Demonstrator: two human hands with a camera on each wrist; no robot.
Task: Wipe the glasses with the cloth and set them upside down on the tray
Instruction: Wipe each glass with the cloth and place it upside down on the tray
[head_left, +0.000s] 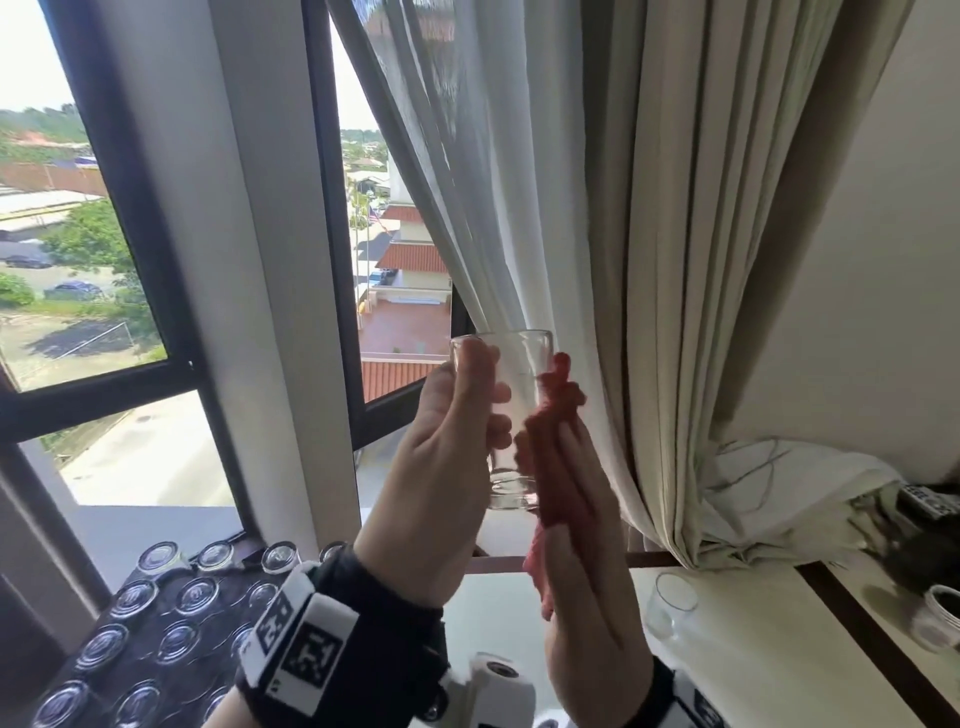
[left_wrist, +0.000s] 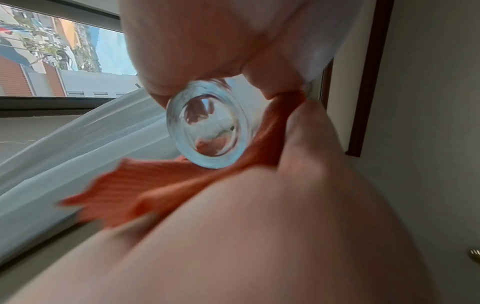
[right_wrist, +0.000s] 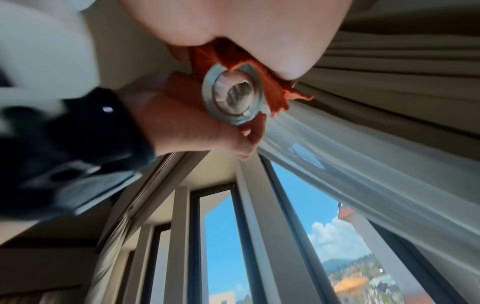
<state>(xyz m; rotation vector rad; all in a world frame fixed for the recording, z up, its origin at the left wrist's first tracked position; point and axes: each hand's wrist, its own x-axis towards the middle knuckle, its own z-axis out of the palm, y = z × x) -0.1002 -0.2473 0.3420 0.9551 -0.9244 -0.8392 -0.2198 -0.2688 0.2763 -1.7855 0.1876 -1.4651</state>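
Observation:
A clear glass (head_left: 522, 374) is raised upright in front of the window, with my left hand (head_left: 467, 415) gripping its left side. My right hand (head_left: 576, 493) holds a red cloth (head_left: 558, 415) against the glass's right side, fingers pointing up along it. The left wrist view looks at the thick glass base (left_wrist: 207, 125), with the cloth (left_wrist: 155, 185) under it. In the right wrist view the cloth (right_wrist: 207, 55) wraps behind the glass base (right_wrist: 235, 96). A dark tray (head_left: 140, 670) at lower left carries several upside-down glasses (head_left: 197, 595).
One more clear glass (head_left: 670, 603) stands mouth up on the pale table (head_left: 753, 649) at the right. Curtains (head_left: 675, 260) hang just behind the hands. A mug (head_left: 940, 613) and a remote control (head_left: 930, 499) sit at the far right.

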